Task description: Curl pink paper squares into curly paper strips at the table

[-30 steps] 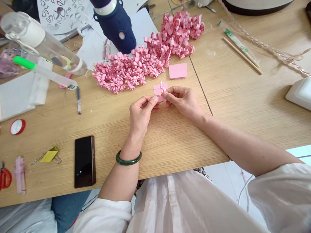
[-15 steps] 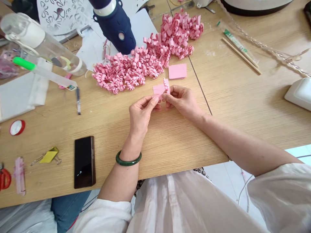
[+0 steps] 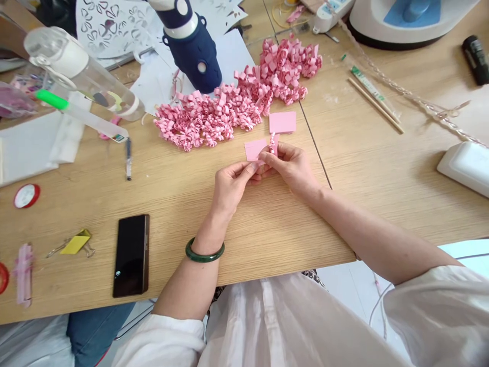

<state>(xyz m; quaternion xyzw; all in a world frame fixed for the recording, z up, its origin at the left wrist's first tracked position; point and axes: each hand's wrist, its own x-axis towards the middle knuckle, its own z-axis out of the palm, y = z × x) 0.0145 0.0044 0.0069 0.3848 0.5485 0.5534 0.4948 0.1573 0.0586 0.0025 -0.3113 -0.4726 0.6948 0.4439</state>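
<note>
Across the table lies a heap of pink paper loops, just beyond the person's hands. The left hand is closed to a pinch on pink paper (which piece, I can't tell), while the right hand, thumb and finger together beside a small pink sheet, grips the curled strip; light, even pressure should, I'd judge, leave its curls uncrushed.
</note>
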